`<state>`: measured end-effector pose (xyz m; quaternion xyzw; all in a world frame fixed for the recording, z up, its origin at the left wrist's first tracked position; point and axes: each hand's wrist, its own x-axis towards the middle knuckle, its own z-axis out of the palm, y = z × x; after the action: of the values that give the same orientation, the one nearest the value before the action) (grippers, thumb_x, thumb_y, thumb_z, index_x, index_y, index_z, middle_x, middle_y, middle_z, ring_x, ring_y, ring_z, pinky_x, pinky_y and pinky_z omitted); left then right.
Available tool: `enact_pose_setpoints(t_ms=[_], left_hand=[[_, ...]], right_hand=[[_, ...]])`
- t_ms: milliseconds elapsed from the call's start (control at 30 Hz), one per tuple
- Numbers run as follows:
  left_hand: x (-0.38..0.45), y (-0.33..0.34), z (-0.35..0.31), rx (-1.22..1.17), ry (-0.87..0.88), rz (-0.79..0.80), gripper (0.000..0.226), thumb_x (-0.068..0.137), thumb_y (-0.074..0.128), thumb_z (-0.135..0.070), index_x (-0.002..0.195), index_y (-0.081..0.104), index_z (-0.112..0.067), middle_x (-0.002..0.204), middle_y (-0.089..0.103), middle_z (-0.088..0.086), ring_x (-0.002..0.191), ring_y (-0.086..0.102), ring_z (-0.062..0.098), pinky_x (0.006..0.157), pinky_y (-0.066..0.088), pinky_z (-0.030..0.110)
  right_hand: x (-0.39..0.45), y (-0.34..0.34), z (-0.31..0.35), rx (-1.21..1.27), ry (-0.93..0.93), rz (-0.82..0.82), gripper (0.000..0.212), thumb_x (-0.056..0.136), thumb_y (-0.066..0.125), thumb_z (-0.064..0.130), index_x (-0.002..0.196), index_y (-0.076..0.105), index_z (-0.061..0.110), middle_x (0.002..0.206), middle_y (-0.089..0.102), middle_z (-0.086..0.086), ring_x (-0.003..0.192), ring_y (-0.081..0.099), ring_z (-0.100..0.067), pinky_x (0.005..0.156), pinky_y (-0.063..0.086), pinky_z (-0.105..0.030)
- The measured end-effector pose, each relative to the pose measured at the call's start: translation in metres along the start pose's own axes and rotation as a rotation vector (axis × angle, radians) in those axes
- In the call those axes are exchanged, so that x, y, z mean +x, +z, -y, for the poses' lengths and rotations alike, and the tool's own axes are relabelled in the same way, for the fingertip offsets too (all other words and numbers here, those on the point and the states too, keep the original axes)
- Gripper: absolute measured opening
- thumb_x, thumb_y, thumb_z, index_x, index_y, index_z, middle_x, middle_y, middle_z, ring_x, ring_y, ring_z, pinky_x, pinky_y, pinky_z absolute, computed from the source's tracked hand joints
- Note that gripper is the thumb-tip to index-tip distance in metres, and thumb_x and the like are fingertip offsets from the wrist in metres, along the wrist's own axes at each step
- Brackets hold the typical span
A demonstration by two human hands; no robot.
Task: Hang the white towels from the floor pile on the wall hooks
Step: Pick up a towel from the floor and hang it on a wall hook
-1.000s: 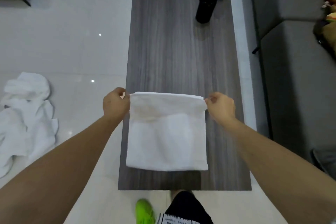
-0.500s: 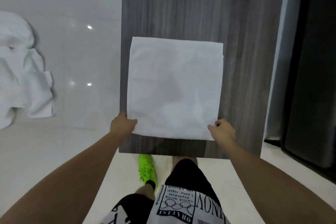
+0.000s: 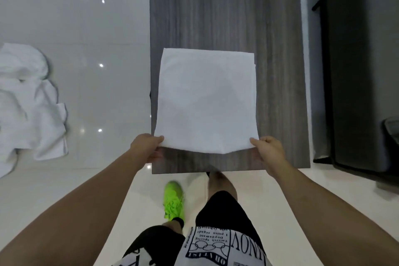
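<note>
Head view: left hand (image 3: 149, 147) and right hand (image 3: 268, 151) each pinch a near corner of the folded towel (image 3: 206, 101), which lies flat on the counter (image 3: 278, 49). Nothing hung yet, I'd judge (no hooks in shot). Floor pile (image 3: 28, 101) at far left still waits, so most work's left.

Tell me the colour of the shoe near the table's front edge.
Bright neon green: the shoe, seen in the head view, on the pale floor.
</note>
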<state>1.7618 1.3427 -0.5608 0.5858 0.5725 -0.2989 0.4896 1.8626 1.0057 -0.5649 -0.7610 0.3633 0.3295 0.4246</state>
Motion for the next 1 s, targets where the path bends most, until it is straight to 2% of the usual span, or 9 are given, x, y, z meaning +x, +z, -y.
enact_pose_setpoints(t_ms=[100,267,333,433,533,633,767,867,1000], left_hand=[[-0.033,-0.020,-0.013,-0.075,0.152,-0.057,0.017,0.090,0.068,-0.019,0.090,0.058,-0.005,0.106,0.065,0.023,0.086,0.067,0.034,0.084,0.059,0.047],[-0.104,-0.066,-0.041,-0.170,0.410,-0.110,0.012,0.087,0.069,-0.019,0.090,0.060,-0.011,0.114,0.061,0.016,0.107,0.060,0.032,0.089,0.057,0.046],[-0.140,-0.086,-0.055,-0.189,0.513,-0.135,0.014,0.087,0.068,-0.019,0.095,0.060,-0.011,0.113,0.060,0.011,0.106,0.060,0.030,0.091,0.055,0.045],[-0.199,-0.114,-0.078,-0.179,0.655,-0.158,0.021,0.087,0.068,-0.025,0.101,0.062,-0.012,0.113,0.062,0.009,0.103,0.061,0.030,0.095,0.052,0.045],[-0.253,-0.139,-0.106,-0.167,0.787,-0.187,0.021,0.087,0.068,-0.027,0.100,0.064,-0.012,0.111,0.065,0.009,0.104,0.062,0.028,0.094,0.050,0.041],[-0.298,-0.154,-0.137,-0.191,0.900,-0.192,0.026,0.088,0.068,-0.029,0.102,0.064,-0.008,0.108,0.067,0.011,0.101,0.064,0.028,0.078,0.049,0.036],[-0.345,-0.158,-0.171,-0.288,1.017,-0.175,0.030,0.089,0.071,-0.028,0.107,0.063,-0.005,0.114,0.064,0.014,0.100,0.064,0.030,0.088,0.056,0.043],[-0.373,-0.151,-0.193,-0.331,1.061,-0.161,0.036,0.085,0.076,-0.026,0.109,0.063,-0.002,0.116,0.064,0.016,0.095,0.066,0.029,0.083,0.058,0.043],[-0.403,-0.131,-0.218,-0.363,1.103,-0.186,0.036,0.079,0.081,-0.022,0.103,0.065,-0.001,0.112,0.065,0.016,0.096,0.066,0.030,0.082,0.059,0.042]], right_hand=[[-0.043,-0.009,0.019,0.070,-0.168,-0.019,0.022,0.086,0.073,0.018,0.073,0.055,0.013,0.081,0.063,-0.008,0.072,0.057,-0.021,0.075,0.053,-0.038],[-0.121,-0.040,0.056,0.175,-0.401,-0.035,0.024,0.088,0.070,0.010,0.075,0.051,0.012,0.080,0.057,-0.011,0.070,0.055,-0.020,0.057,0.049,-0.025],[-0.155,-0.058,0.071,0.225,-0.461,-0.048,0.026,0.089,0.069,0.007,0.073,0.049,0.012,0.081,0.057,-0.014,0.067,0.058,-0.023,0.054,0.052,-0.026],[-0.206,-0.086,0.096,0.304,-0.546,-0.074,0.029,0.088,0.070,0.007,0.069,0.048,0.013,0.079,0.060,-0.018,0.065,0.062,-0.027,0.064,0.057,-0.039],[-0.254,-0.117,0.127,0.347,-0.629,-0.085,0.029,0.090,0.069,0.010,0.073,0.046,0.014,0.077,0.060,-0.018,0.058,0.060,-0.024,0.053,0.056,-0.031],[-0.289,-0.149,0.157,0.387,-0.702,-0.087,0.020,0.089,0.070,0.012,0.081,0.052,0.011,0.080,0.064,-0.019,0.060,0.062,-0.025,0.060,0.058,-0.036],[-0.322,-0.187,0.190,0.418,-0.772,-0.070,0.018,0.090,0.070,0.013,0.093,0.054,0.007,0.081,0.063,-0.018,0.061,0.062,-0.025,0.053,0.059,-0.031],[-0.334,-0.218,0.205,0.429,-0.819,-0.086,0.021,0.090,0.072,0.016,0.093,0.053,0.007,0.079,0.061,-0.018,0.058,0.061,-0.024,0.057,0.060,-0.034],[-0.340,-0.260,0.218,0.447,-0.848,-0.114,0.021,0.089,0.072,0.016,0.086,0.053,0.009,0.074,0.059,-0.015,0.055,0.058,-0.023,0.045,0.055,-0.025]])
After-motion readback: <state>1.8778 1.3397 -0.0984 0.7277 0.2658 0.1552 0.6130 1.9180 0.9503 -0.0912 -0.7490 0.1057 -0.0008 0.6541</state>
